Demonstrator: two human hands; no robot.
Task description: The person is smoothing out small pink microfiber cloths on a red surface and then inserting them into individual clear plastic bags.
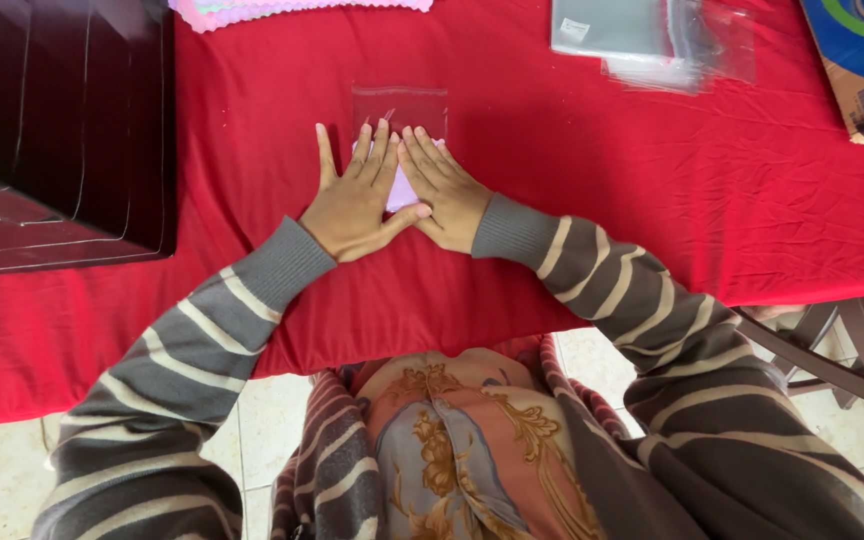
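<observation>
Pink cloth (401,190) in clear bag (400,108), mid-bench on red cover (592,170). Left hand (355,200), right hand (442,195) flat, fingers spread, holding nothing, pressing it smooth. Next likely needs even outward pressure.

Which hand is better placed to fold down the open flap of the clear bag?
Probably the right hand: its fingertips lie nearest the flap of the clear bag. The left hand presses flat, more to the side.
</observation>
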